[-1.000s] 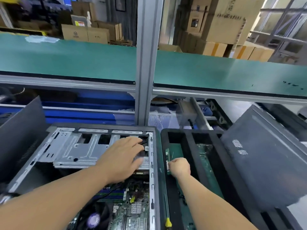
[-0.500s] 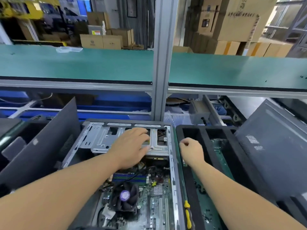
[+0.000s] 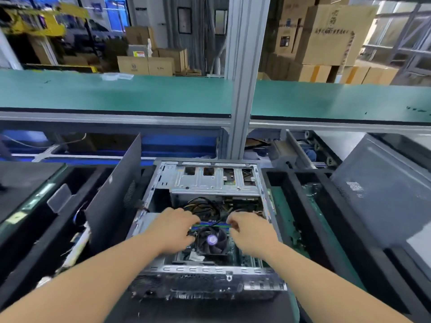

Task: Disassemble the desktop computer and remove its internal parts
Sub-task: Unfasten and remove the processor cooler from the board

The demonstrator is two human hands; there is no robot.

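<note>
With both hands inside the open grey metal computer case, the step in hand appears to be freeing the blue and green memory sticks. They lie between the left hand and right hand, just beyond the black round cooler fan. Both hands' fingers curl at the sticks' ends; an actual grip cannot be told. Next, likely, the end latches need pressing outward.

The computer case is looking like bare, shiny metal. The fan is looking like dark plastic. The boxes are looking like rough brown cardboard. The counter is looking smooth and green.
</note>
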